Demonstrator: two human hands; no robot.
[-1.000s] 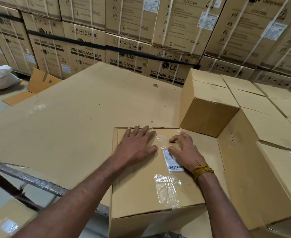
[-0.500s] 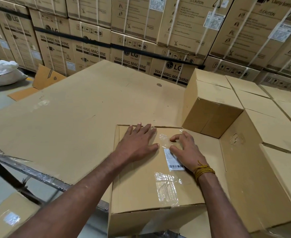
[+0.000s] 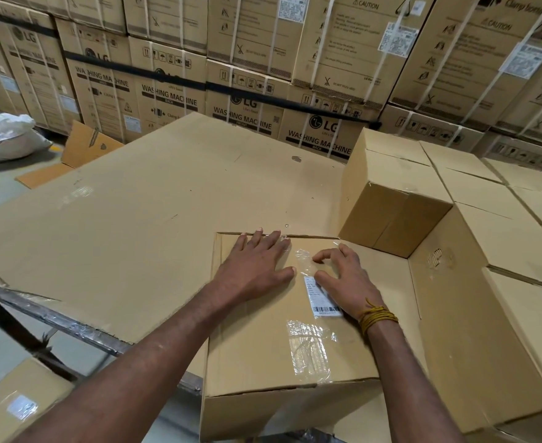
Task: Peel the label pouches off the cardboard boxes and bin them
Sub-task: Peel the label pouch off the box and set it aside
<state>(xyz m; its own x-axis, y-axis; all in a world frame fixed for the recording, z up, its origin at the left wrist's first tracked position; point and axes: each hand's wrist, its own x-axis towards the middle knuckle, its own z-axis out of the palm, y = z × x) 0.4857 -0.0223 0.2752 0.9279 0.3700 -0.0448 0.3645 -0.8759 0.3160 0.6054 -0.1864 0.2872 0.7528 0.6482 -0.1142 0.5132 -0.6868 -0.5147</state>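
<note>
A clear label pouch (image 3: 306, 266) lies stuck on top of the near cardboard box (image 3: 263, 353), toward its far edge, with one white barcode label (image 3: 322, 297) in it. The right hand (image 3: 346, 279) rests on the pouch, forefinger and thumb bent toward each other with their tips on the film; whether this grip has pinched any film up cannot be told. The left hand (image 3: 256, 266) lies flat on the box top just left of the pouch, fingers straight and together, holding nothing. A second patch of clear film (image 3: 311, 350) sits nearer the box's front edge. The box stands on a desk covered by one big cardboard sheet (image 3: 135, 235). To the right are stacked plain boxes (image 3: 391, 203). Behind stands a wall of washing machine cartons (image 3: 173, 100). One white sack (image 3: 4, 139) lies on the floor at left.
</note>
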